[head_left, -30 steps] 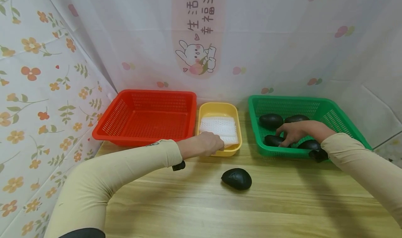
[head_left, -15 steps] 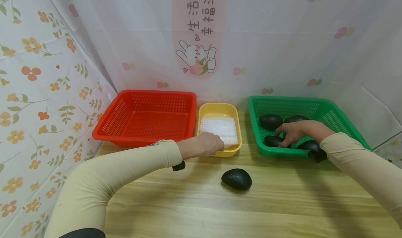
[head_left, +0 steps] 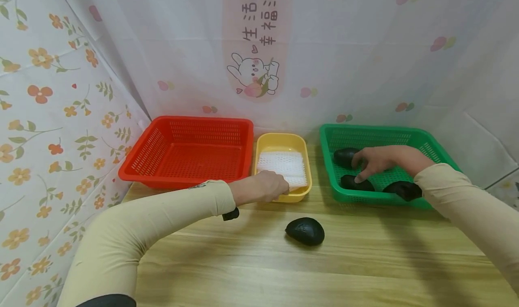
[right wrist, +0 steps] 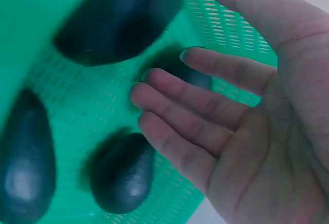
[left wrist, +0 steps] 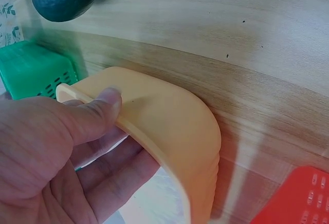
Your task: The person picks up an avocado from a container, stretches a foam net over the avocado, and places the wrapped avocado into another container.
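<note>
A wood-grained tabletop [head_left: 251,275] is taken up along its far side by a row of containers, apparently spaced so that both hands can be worked at once. At the left of the row a red basket [head_left: 198,163] is set, and at the right a green basket [head_left: 381,138], its high, slotted walls probably serving to stop round fruit from rolling off. Between them is placed the smaller yellow tray [head_left: 293,198], just beside the red basket, and in it white netting [head_left: 284,165] is laid flat, perhaps so that it can be reached easily. The tray's near wall is pinched by the left hand [head_left: 269,185], the thumb pressed to the outside and the fingers passed inside the rim, a hold by which the light tray would likely be steadied. The right hand [head_left: 377,160] is held over the green basket with its fingers extended and slightly spread; whether any fruit is touched cannot be told. Four dark avocados [head_left: 357,183] are contained there, one hidden from the head camera, while a loose avocado [head_left: 305,231] is left lying on its side near the tray.
</note>
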A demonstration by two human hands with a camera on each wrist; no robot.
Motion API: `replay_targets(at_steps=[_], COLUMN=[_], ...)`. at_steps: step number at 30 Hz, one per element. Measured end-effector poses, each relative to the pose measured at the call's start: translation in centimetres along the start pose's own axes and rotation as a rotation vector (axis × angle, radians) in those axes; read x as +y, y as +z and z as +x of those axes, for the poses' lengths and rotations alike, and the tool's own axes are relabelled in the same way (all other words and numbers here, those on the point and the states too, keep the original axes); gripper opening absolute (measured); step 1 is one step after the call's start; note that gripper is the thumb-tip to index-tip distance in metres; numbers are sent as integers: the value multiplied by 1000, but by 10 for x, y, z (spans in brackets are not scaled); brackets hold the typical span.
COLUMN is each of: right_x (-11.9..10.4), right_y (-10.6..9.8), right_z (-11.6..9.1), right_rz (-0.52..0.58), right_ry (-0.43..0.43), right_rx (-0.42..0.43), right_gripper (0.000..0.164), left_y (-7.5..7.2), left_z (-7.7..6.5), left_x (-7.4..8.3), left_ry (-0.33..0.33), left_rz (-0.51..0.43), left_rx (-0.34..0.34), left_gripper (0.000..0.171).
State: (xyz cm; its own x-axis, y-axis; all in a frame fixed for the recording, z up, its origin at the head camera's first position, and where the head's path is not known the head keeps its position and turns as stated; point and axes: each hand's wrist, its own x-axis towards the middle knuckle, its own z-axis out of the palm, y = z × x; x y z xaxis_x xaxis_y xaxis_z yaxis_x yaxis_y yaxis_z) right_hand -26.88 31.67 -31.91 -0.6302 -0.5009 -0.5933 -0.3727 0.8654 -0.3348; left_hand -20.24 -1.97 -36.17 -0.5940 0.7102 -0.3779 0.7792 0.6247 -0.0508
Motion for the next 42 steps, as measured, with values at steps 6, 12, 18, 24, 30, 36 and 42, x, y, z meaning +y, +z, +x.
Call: replay_targets(at_steps=[6, 12, 18, 24, 30, 36, 42], right_x=[-11, -24, -41, -56, -64, -72, -82], right_y=[-12, -16, -13, -10, 0, 16, 26], right_z=[2, 7, 11, 10, 9, 6, 2], right_rz=[-26, -74, -109, -118, -92, -84, -72], right_ry=[-47, -122, -212, -266, -302, -358, -392], right_rx=[101, 207, 303, 382, 421, 409, 406], right_gripper=[72, 58, 43, 33, 27, 29, 29], left_y=[-1, -8, -25, -29, -24, -25, -25], left_z=[-1, -2, 3, 10, 16, 19, 19], left_x=[-2, -7, -15, -22, -22, -21, -20], left_ry=[37, 52, 26, -88, -174, -226, -204], left_rz=[1, -25, -22, 56, 93, 124, 124], left_rx=[15, 17, 119, 183, 132, 58, 32], left_gripper=[25, 21, 30, 60, 69, 45, 37])
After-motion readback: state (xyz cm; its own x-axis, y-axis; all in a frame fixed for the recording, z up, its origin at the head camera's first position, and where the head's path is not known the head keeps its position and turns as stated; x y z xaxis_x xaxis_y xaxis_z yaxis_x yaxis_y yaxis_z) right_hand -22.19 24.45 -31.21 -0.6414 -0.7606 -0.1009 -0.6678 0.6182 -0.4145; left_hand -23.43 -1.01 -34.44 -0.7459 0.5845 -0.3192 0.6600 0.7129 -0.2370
